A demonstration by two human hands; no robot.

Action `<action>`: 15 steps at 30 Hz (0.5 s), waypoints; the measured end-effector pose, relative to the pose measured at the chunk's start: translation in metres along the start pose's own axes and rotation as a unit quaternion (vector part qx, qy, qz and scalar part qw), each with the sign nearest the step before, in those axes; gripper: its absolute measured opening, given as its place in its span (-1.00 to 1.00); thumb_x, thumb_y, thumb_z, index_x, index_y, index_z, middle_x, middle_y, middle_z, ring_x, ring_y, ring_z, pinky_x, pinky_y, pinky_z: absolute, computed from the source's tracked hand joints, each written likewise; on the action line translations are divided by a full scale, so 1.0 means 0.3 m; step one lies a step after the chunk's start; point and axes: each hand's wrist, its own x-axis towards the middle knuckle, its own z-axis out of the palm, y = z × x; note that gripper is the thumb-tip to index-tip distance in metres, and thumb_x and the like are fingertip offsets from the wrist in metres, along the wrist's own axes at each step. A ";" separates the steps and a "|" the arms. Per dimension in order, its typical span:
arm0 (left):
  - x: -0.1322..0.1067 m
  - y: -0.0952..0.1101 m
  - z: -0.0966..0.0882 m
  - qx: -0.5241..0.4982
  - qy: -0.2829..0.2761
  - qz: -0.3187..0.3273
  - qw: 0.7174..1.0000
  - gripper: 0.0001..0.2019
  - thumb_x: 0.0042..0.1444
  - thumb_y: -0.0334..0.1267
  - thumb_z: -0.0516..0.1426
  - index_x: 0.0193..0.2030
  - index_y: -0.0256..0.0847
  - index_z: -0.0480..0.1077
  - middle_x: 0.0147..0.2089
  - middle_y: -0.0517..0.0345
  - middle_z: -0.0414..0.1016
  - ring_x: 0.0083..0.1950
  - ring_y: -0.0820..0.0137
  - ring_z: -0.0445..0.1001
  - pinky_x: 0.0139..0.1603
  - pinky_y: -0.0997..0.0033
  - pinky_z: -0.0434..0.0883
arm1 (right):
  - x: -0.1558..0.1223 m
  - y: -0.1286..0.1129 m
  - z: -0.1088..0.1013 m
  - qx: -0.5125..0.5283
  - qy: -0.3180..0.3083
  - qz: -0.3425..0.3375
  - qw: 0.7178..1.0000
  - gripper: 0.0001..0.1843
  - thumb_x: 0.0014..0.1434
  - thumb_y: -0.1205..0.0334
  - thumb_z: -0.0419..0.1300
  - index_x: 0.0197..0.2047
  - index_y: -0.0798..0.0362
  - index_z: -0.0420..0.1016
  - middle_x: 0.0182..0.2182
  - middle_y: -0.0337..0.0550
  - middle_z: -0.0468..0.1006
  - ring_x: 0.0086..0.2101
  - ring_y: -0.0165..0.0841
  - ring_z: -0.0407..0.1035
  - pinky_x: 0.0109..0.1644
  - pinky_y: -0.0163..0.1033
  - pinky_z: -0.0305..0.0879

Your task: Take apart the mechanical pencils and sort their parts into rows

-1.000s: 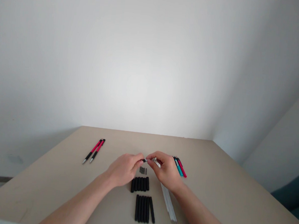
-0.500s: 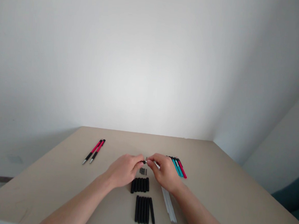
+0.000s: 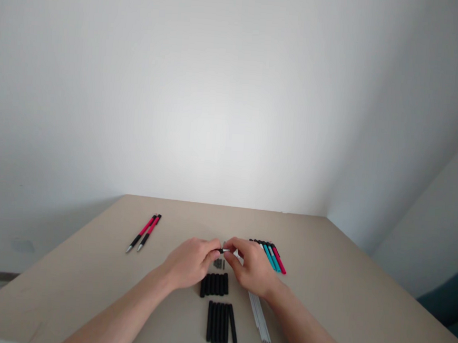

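My left hand point(image 3: 194, 258) is closed in a pinch on a small black pen part point(image 3: 220, 250), most of which its fingers hide. A thin whitish tip point(image 3: 226, 250) sticks out of that part toward the right. My right hand point(image 3: 251, 263) meets it there, thumb and forefinger curled together at the whitish tip. Just below the fingers lie several small grey springs point(image 3: 219, 264). Closer to me is a row of short black tubes point(image 3: 215, 284), with a row of longer black tubes point(image 3: 219, 323) in front of it. White pen refills point(image 3: 259, 319) lie partly under my right wrist.
Two red-and-black pens point(image 3: 147, 234) rest at the left of the beige table point(image 3: 84, 297). Right of my hands are several teal barrels point(image 3: 273, 257) and a red one point(image 3: 278, 258) with black ends. A white wall point(image 3: 235, 98) rises behind the table.
My right fingers have shifted slightly, and more of the whitish tip shows between the hands. The right hand sits a little lower. My left hand stays almost in place, still pinching the black part.
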 end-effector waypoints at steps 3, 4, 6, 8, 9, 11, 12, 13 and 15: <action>0.001 -0.002 0.002 0.002 -0.002 0.005 1.000 -0.77 0.25 -0.24 -0.12 -0.27 -0.13 0.33 -0.41 0.19 0.46 -0.38 0.36 0.41 -0.39 0.46 0.17 | -0.001 -0.003 -0.003 -0.015 -0.013 0.000 1.000 -0.80 0.20 0.25 0.02 -0.33 0.04 0.46 -0.42 -0.18 0.54 -0.41 -0.39 0.35 -0.32 -0.32 0.10; 0.001 -0.001 0.002 0.001 -0.002 0.005 1.000 -0.77 0.25 -0.24 -0.12 -0.28 -0.13 0.33 -0.41 0.19 0.46 -0.37 0.36 0.41 -0.39 0.47 0.17 | -0.002 -0.004 -0.004 -0.017 -0.016 0.003 1.000 -0.80 0.20 0.25 0.02 -0.34 0.04 0.46 -0.43 -0.19 0.54 -0.41 -0.39 0.35 -0.33 -0.32 0.09; 0.001 0.001 0.000 -0.007 -0.003 0.006 1.000 -0.77 0.26 -0.24 -0.12 -0.27 -0.13 0.34 -0.41 0.18 0.47 -0.38 0.37 0.41 -0.39 0.47 0.17 | -0.002 -0.006 -0.008 -0.007 -0.019 0.010 1.000 -0.85 0.18 0.25 0.05 -0.28 0.03 0.44 -0.42 -0.22 0.54 -0.42 -0.40 0.35 -0.35 -0.33 0.08; 0.001 0.004 -0.004 -0.014 -0.004 0.004 1.000 -0.76 0.26 -0.25 -0.13 -0.25 -0.13 0.34 -0.40 0.19 0.47 -0.41 0.38 0.39 -0.41 0.48 0.17 | -0.002 -0.008 -0.011 0.007 -0.016 0.016 1.000 -0.85 0.14 0.28 0.08 -0.21 0.02 0.41 -0.41 -0.23 0.54 -0.43 -0.41 0.34 -0.35 -0.34 0.08; 0.001 0.006 -0.006 -0.014 -0.005 0.003 1.000 -0.76 0.26 -0.25 -0.13 -0.24 -0.13 0.34 -0.41 0.19 0.47 -0.41 0.38 0.39 -0.41 0.48 0.17 | -0.002 -0.009 -0.012 0.010 -0.014 0.016 1.000 -0.85 0.13 0.29 0.09 -0.20 0.02 0.40 -0.41 -0.23 0.54 -0.43 -0.41 0.34 -0.35 -0.35 0.08; 0.000 0.008 -0.008 -0.010 -0.010 0.000 1.000 -0.76 0.26 -0.24 -0.12 -0.25 -0.12 0.35 -0.41 0.19 0.47 -0.41 0.38 0.39 -0.41 0.47 0.17 | -0.002 -0.009 -0.013 0.008 -0.012 0.012 1.000 -0.88 0.13 0.29 0.08 -0.25 0.03 0.41 -0.41 -0.22 0.53 -0.44 -0.41 0.34 -0.35 -0.34 0.09; 0.000 0.008 -0.009 -0.007 -0.012 -0.001 1.000 -0.76 0.26 -0.24 -0.12 -0.25 -0.12 0.35 -0.42 0.19 0.47 -0.40 0.37 0.40 -0.40 0.47 0.17 | -0.002 -0.008 -0.013 0.005 -0.012 0.009 1.000 -0.89 0.15 0.29 0.07 -0.29 0.04 0.42 -0.42 -0.21 0.53 -0.44 -0.41 0.33 -0.35 -0.34 0.09; 0.001 0.007 -0.008 -0.003 -0.013 -0.001 1.000 -0.76 0.25 -0.24 -0.12 -0.26 -0.12 0.35 -0.42 0.19 0.46 -0.40 0.37 0.40 -0.40 0.47 0.17 | -0.003 -0.008 -0.014 0.001 -0.012 0.006 1.000 -0.87 0.16 0.28 0.05 -0.33 0.04 0.42 -0.43 -0.21 0.53 -0.44 -0.41 0.33 -0.35 -0.33 0.09; 0.001 0.005 -0.006 0.001 -0.012 0.001 1.000 -0.77 0.25 -0.24 -0.12 -0.26 -0.12 0.35 -0.42 0.19 0.46 -0.39 0.36 0.40 -0.39 0.46 0.18 | -0.003 -0.006 -0.014 0.000 -0.014 0.003 1.000 -0.85 0.18 0.27 0.04 -0.34 0.04 0.43 -0.44 -0.22 0.53 -0.44 -0.41 0.33 -0.35 -0.33 0.09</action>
